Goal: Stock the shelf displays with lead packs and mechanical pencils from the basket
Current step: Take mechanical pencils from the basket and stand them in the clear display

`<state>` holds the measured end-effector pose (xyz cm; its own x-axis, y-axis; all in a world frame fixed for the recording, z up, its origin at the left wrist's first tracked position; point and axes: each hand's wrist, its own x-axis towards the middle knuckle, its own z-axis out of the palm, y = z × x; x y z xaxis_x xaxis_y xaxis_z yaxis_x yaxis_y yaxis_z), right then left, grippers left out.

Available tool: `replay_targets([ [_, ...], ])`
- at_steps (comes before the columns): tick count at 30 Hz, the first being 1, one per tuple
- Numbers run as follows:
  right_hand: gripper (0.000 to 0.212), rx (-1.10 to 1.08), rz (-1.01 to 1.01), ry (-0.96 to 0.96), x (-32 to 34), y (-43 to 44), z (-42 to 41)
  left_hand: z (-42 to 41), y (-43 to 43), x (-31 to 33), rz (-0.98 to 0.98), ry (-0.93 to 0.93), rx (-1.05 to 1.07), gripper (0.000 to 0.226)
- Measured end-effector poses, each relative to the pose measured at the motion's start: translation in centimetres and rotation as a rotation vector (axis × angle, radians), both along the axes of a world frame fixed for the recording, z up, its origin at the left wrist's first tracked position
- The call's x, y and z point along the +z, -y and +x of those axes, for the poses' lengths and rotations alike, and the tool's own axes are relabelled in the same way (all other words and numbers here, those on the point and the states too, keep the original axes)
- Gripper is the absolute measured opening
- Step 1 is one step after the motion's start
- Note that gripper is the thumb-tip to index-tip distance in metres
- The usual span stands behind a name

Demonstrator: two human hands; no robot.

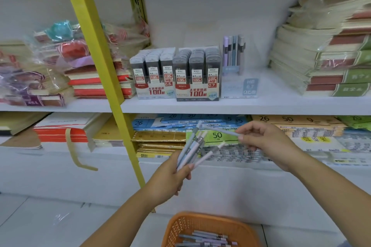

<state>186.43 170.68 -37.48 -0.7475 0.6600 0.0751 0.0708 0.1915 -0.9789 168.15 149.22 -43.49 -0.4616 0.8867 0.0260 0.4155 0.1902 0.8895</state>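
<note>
Left arm: I reach up from the bottom of the frame, my left hand (170, 178) raised before the lower shelf (230, 167), thumb side up.
Right arm: it comes in from the lower right, my right hand (267, 142) held higher, just under the front edge of the upper shelf (261, 106).
Hard to make out: the orange basket (200, 224) is cut off by the bottom of the frame; I cannot count the pencils in my grip; print on the clear pencil stand (233, 56) is blurred.
Left fingers: curled tight round a fanned bundle of mechanical pencils (190, 152), tips pointing up and right.
Right fingers: thumb and fingertips pinch one end of a single pale blue pencil (220, 130), lying nearly level, its far end by the bundle's top; contact unclear.
Shelf stock: two lead pack displays (176, 78) stand side by side at the upper shelf's front edge, the stand just right of them with a few pencils upright.
Basket: more loose pencils (206, 238) lie inside, below my hands.
</note>
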Motion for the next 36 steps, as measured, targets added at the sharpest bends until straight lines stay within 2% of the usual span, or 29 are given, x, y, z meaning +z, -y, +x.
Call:
replay_targets([
  [4,0.017,-0.052,0.045,-0.042,1.7,0.8,1.1,0.0,1.4,1.6,0.111,-0.010,0.099,0.015],
  [9,0.024,-0.090,0.045,-0.271,5.1,2.4,1.5,1.2,1.2,4.8,0.261,0.010,0.173,0.009],
  [14,0.028,-0.175,0.167,-0.373,9.2,2.8,1.0,1.9,-1.1,9.3,0.358,0.039,0.192,0.008],
  [19,0.031,-0.253,0.469,-0.496,15.8,0.5,0.7,1.6,-4.2,14.5,0.462,0.080,0.215,0.010],
  [21,0.033,-0.276,0.622,-0.481,18.0,-0.7,0.2,1.3,-5.2,15.9,0.503,0.075,0.211,0.008],
  [24,0.030,-0.288,0.794,-0.339,19.4,-2.7,-1.7,1.0,-6.3,16.6,0.537,0.074,0.195,0.008],
  [29,0.023,-0.266,0.876,-0.082,18.5,-5.8,-5.7,0.7,-7.7,16.0,0.540,0.094,0.187,0.005],
  [36,0.036,-0.239,0.992,-0.031,17.0,-7.4,-8.4,0.3,-8.7,15.9,0.545,0.143,0.173,0.001],
])
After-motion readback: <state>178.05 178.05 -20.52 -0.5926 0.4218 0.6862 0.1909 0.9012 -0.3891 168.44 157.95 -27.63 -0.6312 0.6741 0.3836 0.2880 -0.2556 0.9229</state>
